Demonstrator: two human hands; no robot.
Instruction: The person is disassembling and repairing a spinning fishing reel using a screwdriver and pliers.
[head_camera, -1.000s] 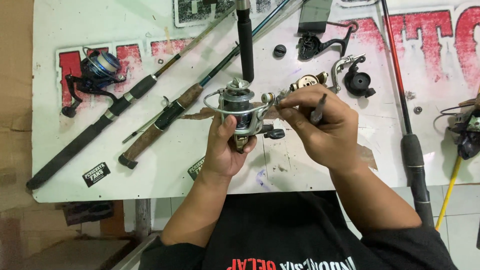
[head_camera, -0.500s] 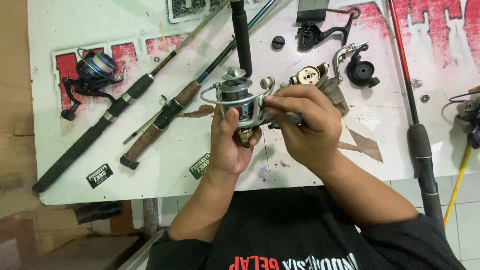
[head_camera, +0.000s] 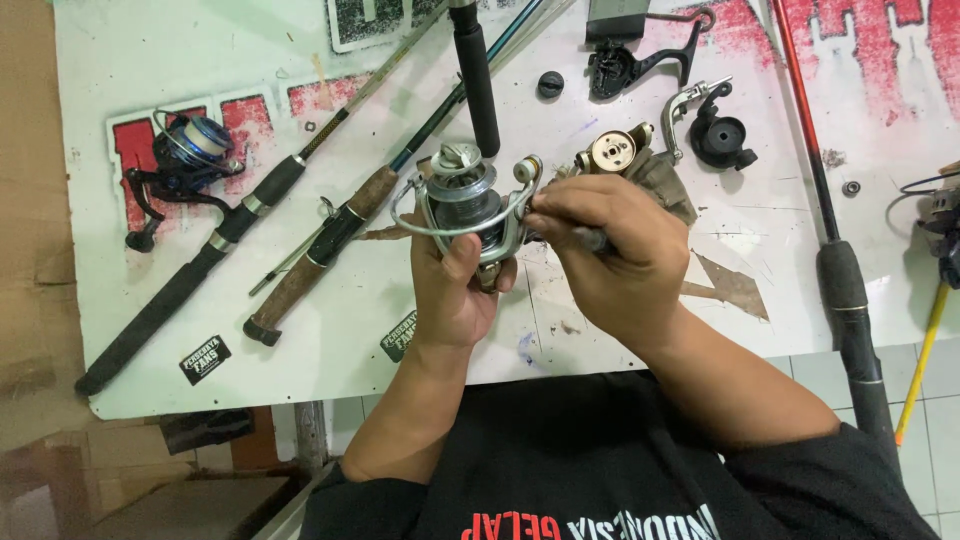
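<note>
I have a silver spinning reel (head_camera: 468, 205) held above the white tabletop (head_camera: 620, 330), just left of the middle of the frame. My left hand (head_camera: 455, 290) wraps its foot and stem from below, thumb pressed up on the body, so that grip is clamped on the reel. My right hand (head_camera: 605, 250) sits touching the reel's right side, fingers pinched together on a thin dark tool (head_camera: 590, 238) whose tip points in by the bail arm.

I judge the reel to be compact, rigid metal with some weight, smooth and possibly greasy, with a thin wire bail that would bend if squeezed. The stem and foot look like the safe place to take hold, not the bail or spool.

Above and to the right lie a brass-coloured part (head_camera: 612, 152) and a black handle piece (head_camera: 722, 135). A blue reel (head_camera: 185, 160) on a dark rod (head_camera: 190, 275) lies at upper left.
</note>
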